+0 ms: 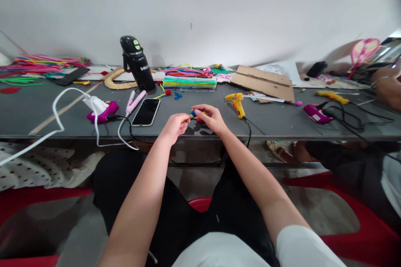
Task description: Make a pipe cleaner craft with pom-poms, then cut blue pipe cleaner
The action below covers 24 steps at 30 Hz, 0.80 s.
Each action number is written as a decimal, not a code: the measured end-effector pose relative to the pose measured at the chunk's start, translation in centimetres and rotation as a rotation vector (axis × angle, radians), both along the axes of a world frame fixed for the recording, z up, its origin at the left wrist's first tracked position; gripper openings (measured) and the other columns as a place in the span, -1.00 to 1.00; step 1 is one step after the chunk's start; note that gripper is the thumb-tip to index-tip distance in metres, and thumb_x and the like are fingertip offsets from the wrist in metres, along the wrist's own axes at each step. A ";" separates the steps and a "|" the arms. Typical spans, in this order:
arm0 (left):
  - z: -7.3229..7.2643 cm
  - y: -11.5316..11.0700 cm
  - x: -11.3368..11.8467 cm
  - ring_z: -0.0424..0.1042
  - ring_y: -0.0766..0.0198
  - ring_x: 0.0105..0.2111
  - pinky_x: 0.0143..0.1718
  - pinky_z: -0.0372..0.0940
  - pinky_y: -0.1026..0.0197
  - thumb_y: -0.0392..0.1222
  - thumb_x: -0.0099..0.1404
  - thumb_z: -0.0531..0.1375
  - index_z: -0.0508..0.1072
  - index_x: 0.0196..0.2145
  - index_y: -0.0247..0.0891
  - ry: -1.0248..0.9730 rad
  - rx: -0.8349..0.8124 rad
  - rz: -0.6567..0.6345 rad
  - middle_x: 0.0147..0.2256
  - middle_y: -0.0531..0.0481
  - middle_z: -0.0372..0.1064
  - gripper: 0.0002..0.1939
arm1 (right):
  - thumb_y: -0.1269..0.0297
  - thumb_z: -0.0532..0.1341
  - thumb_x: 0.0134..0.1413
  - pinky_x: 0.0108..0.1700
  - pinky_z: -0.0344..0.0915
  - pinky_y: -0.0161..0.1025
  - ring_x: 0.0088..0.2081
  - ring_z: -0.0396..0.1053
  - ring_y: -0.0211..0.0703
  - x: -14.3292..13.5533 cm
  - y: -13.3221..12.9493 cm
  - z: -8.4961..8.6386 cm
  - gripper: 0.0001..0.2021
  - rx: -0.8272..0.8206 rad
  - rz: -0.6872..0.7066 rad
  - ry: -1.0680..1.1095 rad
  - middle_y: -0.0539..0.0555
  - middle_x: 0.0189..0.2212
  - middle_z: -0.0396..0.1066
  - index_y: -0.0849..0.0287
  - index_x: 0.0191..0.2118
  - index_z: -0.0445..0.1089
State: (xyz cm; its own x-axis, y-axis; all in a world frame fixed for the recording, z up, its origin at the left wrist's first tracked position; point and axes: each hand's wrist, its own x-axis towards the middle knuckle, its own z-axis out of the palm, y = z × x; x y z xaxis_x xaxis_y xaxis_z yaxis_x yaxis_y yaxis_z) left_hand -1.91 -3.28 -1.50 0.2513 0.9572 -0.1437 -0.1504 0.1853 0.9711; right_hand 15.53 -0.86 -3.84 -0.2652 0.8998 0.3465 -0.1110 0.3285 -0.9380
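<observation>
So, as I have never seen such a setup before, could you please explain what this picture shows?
There is no machine here: a camera worn on a person's head looks forward and down at their bare hands. The left hand and right hand together hold a small blue-and-yellow piece, too small to identify. On the gray table lie a smartphone, a yellow glue gun, bundled pipe cleaners and cardboard; a black water bottle stands behind the phone.

The left hand (pixel 176 127) and right hand (pixel 213 119) hold 1 blue-and-yellow piece (pixel 193 114) over the table (pixel 275 119).
</observation>
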 end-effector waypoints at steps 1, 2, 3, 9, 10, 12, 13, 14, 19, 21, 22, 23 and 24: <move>0.0 0.0 0.1 -0.14 0.53 -0.75 -0.70 -0.25 0.37 -0.18 0.13 0.18 0.30 -0.59 -0.29 0.010 0.007 0.004 -0.71 0.21 -0.11 -0.78 | -0.03 0.35 0.03 -0.23 0.43 -0.31 -0.27 0.46 -0.23 0.0 0.0 0.0 -0.60 -0.015 0.002 0.008 0.08 -0.22 0.54 0.15 -0.11 0.54; 0.1 -0.1 0.1 -0.13 0.53 -0.75 -0.69 -0.25 0.36 -0.18 0.14 0.18 0.30 -0.59 -0.29 0.021 0.014 0.006 -0.71 0.21 -0.11 -0.79 | -0.04 0.35 0.02 -0.24 0.42 -0.31 -0.28 0.46 -0.23 0.0 0.0 0.1 -0.60 -0.022 0.004 0.013 0.07 -0.23 0.55 0.15 -0.11 0.54; 0.1 -0.1 0.2 -0.12 0.53 -0.75 -0.69 -0.25 0.36 -0.18 0.14 0.18 0.30 -0.58 -0.30 0.033 0.021 0.007 -0.71 0.21 -0.10 -0.79 | -0.04 0.35 0.02 -0.24 0.42 -0.31 -0.29 0.46 -0.23 -0.1 0.0 0.0 -0.60 -0.022 0.003 0.017 0.07 -0.23 0.55 0.15 -0.12 0.54; 0.0 -0.3 0.2 -0.12 0.52 -0.75 -0.67 -0.24 0.35 -0.16 0.16 0.19 0.32 -0.57 -0.30 0.064 0.050 -0.011 -0.71 0.20 -0.09 -0.78 | -0.03 0.38 -0.03 -0.26 0.42 -0.28 -0.35 0.43 -0.23 -0.2 0.1 -0.2 -0.63 0.002 0.000 0.003 0.05 -0.33 0.53 0.17 -0.23 0.52; 0.0 -0.3 0.2 -0.12 0.52 -0.75 -0.67 -0.24 0.34 -0.16 0.16 0.19 0.32 -0.57 -0.30 0.064 0.052 -0.013 -0.72 0.20 -0.09 -0.78 | -0.02 0.39 -0.03 -0.27 0.42 -0.28 -0.35 0.43 -0.23 -0.2 0.1 -0.1 -0.64 0.001 0.001 0.008 0.05 -0.35 0.52 0.17 -0.25 0.51; 0.0 -0.3 0.1 -0.11 0.52 -0.75 -0.67 -0.24 0.34 -0.16 0.16 0.19 0.32 -0.57 -0.29 0.064 0.051 -0.013 -0.72 0.20 -0.09 -0.78 | 0.00 0.39 -0.03 -0.26 0.41 -0.29 -0.33 0.44 -0.23 -0.1 0.1 0.0 -0.65 0.000 0.016 0.025 0.05 -0.34 0.52 0.18 -0.25 0.51; -0.1 -0.2 0.1 -0.11 0.52 -0.75 -0.67 -0.24 0.34 -0.16 0.16 0.18 0.32 -0.57 -0.29 0.064 0.049 -0.012 -0.72 0.20 -0.09 -0.78 | 0.01 0.39 -0.03 -0.25 0.42 -0.29 -0.32 0.45 -0.23 -0.1 0.1 0.0 -0.65 0.005 0.031 0.033 0.06 -0.31 0.52 0.18 -0.23 0.51; -0.1 -0.2 0.1 -0.11 0.52 -0.75 -0.67 -0.24 0.34 -0.16 0.16 0.19 0.32 -0.57 -0.29 0.061 0.046 -0.011 -0.72 0.20 -0.09 -0.78 | 0.03 0.39 -0.02 -0.22 0.42 -0.29 -0.29 0.45 -0.23 0.0 0.0 0.1 -0.66 0.015 0.047 0.039 0.07 -0.27 0.53 0.18 -0.21 0.52; -0.1 -0.1 0.0 -0.12 0.51 -0.74 -0.67 -0.24 0.34 -0.17 0.16 0.18 0.31 -0.57 -0.29 0.036 0.039 -0.032 -0.71 0.20 -0.11 -0.78 | 0.06 0.40 -0.01 -0.11 0.44 -0.23 -0.21 0.48 -0.19 0.1 -0.1 0.1 -0.70 0.039 0.105 0.062 0.08 -0.19 0.55 0.15 -0.21 0.55; 0.0 0.0 0.0 -0.12 0.52 -0.74 -0.67 -0.24 0.34 -0.17 0.17 0.18 0.31 -0.57 -0.30 0.018 0.034 -0.049 -0.70 0.20 -0.12 -0.78 | 0.07 0.41 -0.02 -0.10 0.45 -0.22 -0.22 0.49 -0.18 0.0 -0.2 0.1 -0.71 0.021 0.107 0.081 0.07 -0.21 0.55 0.15 -0.23 0.56; 0.0 0.0 -0.1 -0.13 0.52 -0.74 -0.68 -0.25 0.34 -0.17 0.17 0.18 0.31 -0.57 -0.30 0.008 0.030 -0.057 -0.70 0.20 -0.12 -0.78 | 0.07 0.41 -0.02 -0.10 0.45 -0.22 -0.22 0.49 -0.18 0.0 -0.2 0.0 -0.71 0.014 0.106 0.086 0.07 -0.21 0.56 0.14 -0.23 0.57; 0.0 0.0 -0.1 -0.13 0.52 -0.74 -0.68 -0.25 0.34 -0.17 0.17 0.18 0.31 -0.57 -0.30 -0.001 0.026 -0.065 -0.70 0.20 -0.13 -0.78 | 0.07 0.41 -0.03 -0.09 0.44 -0.22 -0.21 0.49 -0.18 0.0 -0.2 0.0 -0.71 0.009 0.101 0.086 0.07 -0.21 0.56 0.14 -0.23 0.57; 0.0 0.0 -0.2 -0.14 0.52 -0.74 -0.68 -0.25 0.35 -0.17 0.18 0.18 0.31 -0.57 -0.30 -0.009 0.021 -0.070 -0.69 0.20 -0.13 -0.77 | 0.06 0.41 -0.02 -0.09 0.44 -0.22 -0.20 0.49 -0.18 0.0 -0.2 0.0 -0.70 0.005 0.095 0.079 0.08 -0.20 0.56 0.14 -0.22 0.58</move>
